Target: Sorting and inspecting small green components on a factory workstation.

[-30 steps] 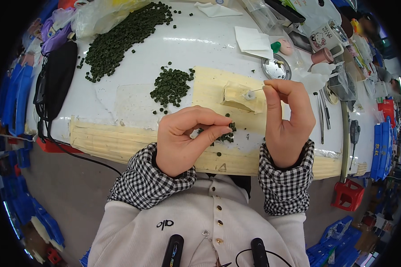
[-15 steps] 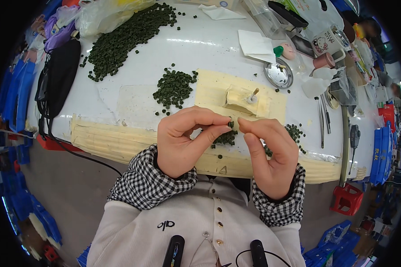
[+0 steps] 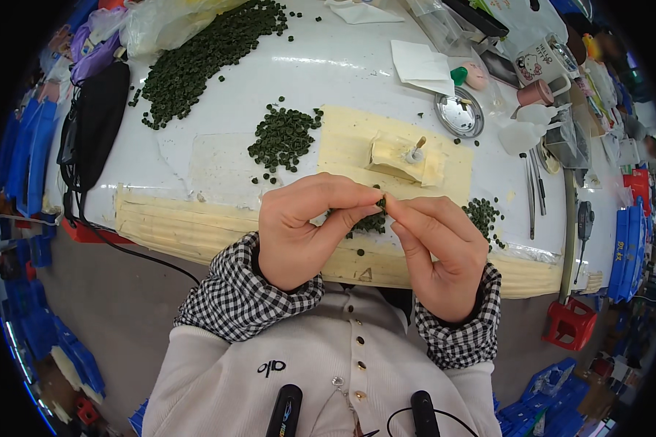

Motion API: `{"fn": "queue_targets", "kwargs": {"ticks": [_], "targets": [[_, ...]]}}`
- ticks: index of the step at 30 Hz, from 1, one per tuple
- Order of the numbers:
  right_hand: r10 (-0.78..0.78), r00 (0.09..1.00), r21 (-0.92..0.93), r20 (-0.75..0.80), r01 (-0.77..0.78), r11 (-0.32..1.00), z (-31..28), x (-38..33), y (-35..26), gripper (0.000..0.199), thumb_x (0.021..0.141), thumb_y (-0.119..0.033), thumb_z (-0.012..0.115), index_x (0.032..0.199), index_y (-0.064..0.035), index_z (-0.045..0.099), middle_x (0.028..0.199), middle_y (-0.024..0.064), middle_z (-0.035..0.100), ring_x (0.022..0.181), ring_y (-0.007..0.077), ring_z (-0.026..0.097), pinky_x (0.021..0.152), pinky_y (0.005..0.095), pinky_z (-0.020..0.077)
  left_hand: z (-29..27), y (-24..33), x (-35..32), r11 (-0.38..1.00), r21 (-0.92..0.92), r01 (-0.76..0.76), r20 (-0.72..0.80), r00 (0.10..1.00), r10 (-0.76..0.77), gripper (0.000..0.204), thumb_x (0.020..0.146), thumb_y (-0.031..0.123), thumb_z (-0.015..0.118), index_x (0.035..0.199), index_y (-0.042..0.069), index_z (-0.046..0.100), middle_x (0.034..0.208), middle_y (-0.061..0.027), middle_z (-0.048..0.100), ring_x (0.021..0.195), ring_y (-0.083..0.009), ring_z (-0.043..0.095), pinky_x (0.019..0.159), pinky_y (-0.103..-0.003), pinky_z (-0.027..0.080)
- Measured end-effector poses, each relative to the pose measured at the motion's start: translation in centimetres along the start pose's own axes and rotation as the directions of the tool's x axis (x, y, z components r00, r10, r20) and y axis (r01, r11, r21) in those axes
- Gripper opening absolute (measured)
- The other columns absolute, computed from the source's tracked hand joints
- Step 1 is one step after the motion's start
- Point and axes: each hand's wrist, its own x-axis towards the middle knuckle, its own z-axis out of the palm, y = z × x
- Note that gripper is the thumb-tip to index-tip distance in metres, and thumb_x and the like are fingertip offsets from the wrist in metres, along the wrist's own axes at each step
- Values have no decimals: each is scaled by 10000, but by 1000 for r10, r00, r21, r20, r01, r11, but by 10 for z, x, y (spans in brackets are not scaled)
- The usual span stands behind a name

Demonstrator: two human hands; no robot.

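Note:
Between its thumb and forefinger my left hand (image 3: 302, 222) pinches a small dark green cylindrical piece (image 3: 380, 204). My right hand (image 3: 444, 247) meets it from the other side, forefinger tip against the piece; its thumb sits a little lower, apart from that fingertip. Several like pieces (image 3: 372, 224) lie under the hands, partly covered by them. Just beyond the hands is a cream-coloured block (image 3: 397, 169) with a short brownish peg (image 3: 420, 143) standing up in a whitish base. It rests on a pale yellow sheet (image 3: 342, 131).
A large heap of dark green pieces (image 3: 197, 69) spreads at the far left, with a smaller heap (image 3: 280, 138) nearer. Another small group (image 3: 482, 217) lies right. A round metal dish (image 3: 459, 115), white paper (image 3: 421, 67), tweezers (image 3: 530, 200) and a mug (image 3: 539, 64) stand or lie at right.
My right hand has moved slightly left, closing the gap, so its forefinger now touches the piece. My left hand keeps its pinch almost unmoved. The view has shifted slightly.

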Motion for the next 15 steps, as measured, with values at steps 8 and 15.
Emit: {"fn": "queue_targets", "kwargs": {"ticks": [8,15], "targets": [[-15,999,2,-51,15,1000,4,-1,-5,354,759,58,702,1108,7,667,902,128,646,742,248,618,636,299,503,0,2,0,996,-75,39,-18,999,-40,173,817,-63,672,980,-12,700,886,-114,700,807,-164,660,722,-252,510],[-28,998,33,-59,30,999,6,-3,-2,360,763,58,699,1118,6,665,903,125,641,739,241,612,633,296,499,-2,3,-1,997,-70,37,-11,999,-38,166,818,-54,676,978,-14,697,875,-112,696,801,-163,652,713,-251,501]]}}
